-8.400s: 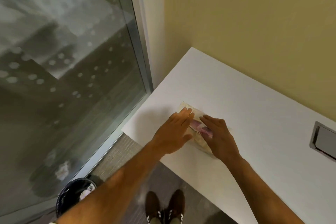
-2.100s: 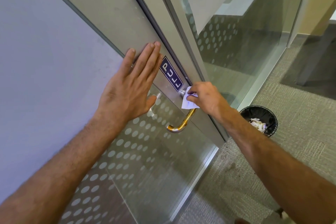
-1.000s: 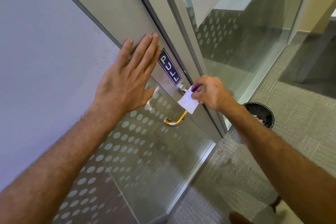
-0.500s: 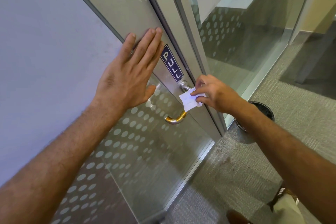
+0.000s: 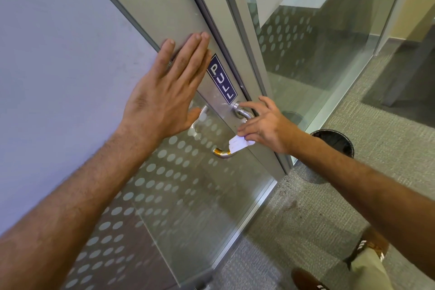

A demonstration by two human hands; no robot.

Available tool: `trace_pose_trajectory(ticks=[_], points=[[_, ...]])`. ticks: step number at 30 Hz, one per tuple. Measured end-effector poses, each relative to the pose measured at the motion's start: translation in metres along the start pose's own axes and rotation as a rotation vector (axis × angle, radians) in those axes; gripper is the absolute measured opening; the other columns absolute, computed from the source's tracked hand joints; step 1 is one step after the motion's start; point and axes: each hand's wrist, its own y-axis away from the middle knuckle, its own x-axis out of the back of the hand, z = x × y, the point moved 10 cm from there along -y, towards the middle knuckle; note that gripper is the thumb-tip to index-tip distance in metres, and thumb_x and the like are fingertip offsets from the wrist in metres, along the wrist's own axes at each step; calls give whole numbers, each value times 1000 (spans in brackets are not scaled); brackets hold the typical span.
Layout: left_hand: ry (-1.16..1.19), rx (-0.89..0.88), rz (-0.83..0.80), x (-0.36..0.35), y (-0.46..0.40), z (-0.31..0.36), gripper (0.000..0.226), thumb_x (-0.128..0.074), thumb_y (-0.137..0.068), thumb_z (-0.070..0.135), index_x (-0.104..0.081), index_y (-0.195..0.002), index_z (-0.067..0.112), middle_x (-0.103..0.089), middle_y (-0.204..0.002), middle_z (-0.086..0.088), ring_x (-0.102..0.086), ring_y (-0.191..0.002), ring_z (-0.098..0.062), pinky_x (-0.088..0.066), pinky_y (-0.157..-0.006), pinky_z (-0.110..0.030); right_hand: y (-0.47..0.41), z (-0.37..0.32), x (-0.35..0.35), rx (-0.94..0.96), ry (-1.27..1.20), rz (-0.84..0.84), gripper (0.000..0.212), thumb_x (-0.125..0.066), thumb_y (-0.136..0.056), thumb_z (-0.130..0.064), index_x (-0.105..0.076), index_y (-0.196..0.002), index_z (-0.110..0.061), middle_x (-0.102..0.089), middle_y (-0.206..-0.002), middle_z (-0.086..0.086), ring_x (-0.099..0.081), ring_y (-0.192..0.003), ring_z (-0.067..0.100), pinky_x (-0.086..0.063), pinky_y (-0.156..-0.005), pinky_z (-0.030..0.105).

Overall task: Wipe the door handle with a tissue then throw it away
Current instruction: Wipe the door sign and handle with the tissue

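- A frosted glass door with a grey metal frame and rows of pale dots (image 5: 193, 195) is seen at a slant across the left and middle of the view, with clear glass panels beside it on the right and grey carpet below.
- The left hand (image 5: 164, 92) is laid flat against the door's metal stile, fingers spread and released, nothing held; by the look of it the door is being steadied.
- A round black waste bin (image 5: 339, 142) stands on the carpet just beyond the door's edge, partly hidden behind the right forearm; its contents cannot be made out.
- The right hand (image 5: 266, 125) is placed over the middle of the handle, the thumb and fingers (image 5: 247, 128) pinched on the tissue, while the index finger is stretched up toward the handle's upper mount.
- A dark blue sticker lettered "PULL" in white (image 5: 221, 79) is fixed to the stile just above the handle.
- The curved metal door handle, silver at the top and brass-toned at the bottom (image 5: 222, 153), is mounted on the stile; its middle stretch is covered by the hand.
- The small white folded tissue (image 5: 236, 144) is pressed against the lower part of the handle, just above the brass-toned bend.
- The wiping step is judged to be in hand and well along. The next move calls for the remaining lower bend to be covered, then the tissue to be carried to the bin nearby and let go.
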Motion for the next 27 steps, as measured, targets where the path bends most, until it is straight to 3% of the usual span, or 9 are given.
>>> trace_pose_trajectory(ticks=[5, 7, 9, 11, 14, 18, 23, 27], points=[[12, 6, 12, 1, 0, -1, 105, -5, -95, 72, 4, -169, -2, 3, -177, -24, -8, -167, -33, -6, -132, -51, -2, -35, -35, 14, 206, -131, 17, -72, -85, -20, -78, -99, -29, -74, -111, -10, -42, -137, 27, 1, -115, 58], [12, 7, 18, 1, 0, -1, 106, -5, -95, 72, 4, -169, -2, 3, -177, -24, -7, -167, -33, -5, -132, -51, -5, -45, -55, -5, 403, -201, 14, -69, -87, -23, -74, -91, -34, -74, -97, -17, -39, -141, 20, 11, -113, 58], [12, 4, 23, 1, 0, 0, 106, -5, -95, 72, 4, -169, -2, 3, -177, -24, -8, -167, -33, -5, -132, -51, -4, -45, -62, -117, 406, -193, 10, -67, -87, -25, -71, -83, -33, -73, -77, -20, -36, -142, 10, 27, -110, 51], [14, 3, 26, 0, 0, 0, 105, -6, -95, 72, 2, -170, -2, 2, -178, -24, -8, -167, -33, -4, -132, -52, -2, -49, -62, -211, 381, -161, 14, -74, -78, -19, -71, -81, -32, -73, -72, -17, -44, -137, 7, 34, -107, 47], [3, 1, 30, -1, -1, 0, 106, -5, -94, 73, 1, -170, -1, 2, -177, -24, -8, -167, -33, -5, -132, -52, -2, -55, -57, -344, 297, -99, 27, -73, -65, -2, -64, -71, -27, -71, -62, -8, -54, -128, 11, 22, -113, 50], [2, 5, 24, 0, -1, 0, 107, -8, -94, 75, 2, -170, -1, 4, -177, -24, -7, -167, -33, -4, -132, -52, -9, -64, -62, -502, 280, -159, 29, -72, -68, -5, -56, -73, -29, -61, -61, -9, -58, -115, 13, 3, -115, 61], [0, 11, 35, -1, 0, 0, 107, -4, -94, 73, 8, -168, -4, 5, -177, -24, -6, -167, -33, 1, -132, -51, -16, -66, -63, -581, 258, -128, 15, -71, -78, -11, -65, -77, -25, -49, -57, -9, -59, -91, 16, 3, -117, 60], [7, 13, 34, -2, 1, 1, 106, 2, -93, 70, 13, -166, -6, 6, -177, -24, -6, -167, -33, 1, -131, -52, -23, -72, -65, -575, 247, -81, 36, -77, -70, -8, -45, -64, -22, -37, -51, -8, -55, -74, 18, 0, -118, 61]])
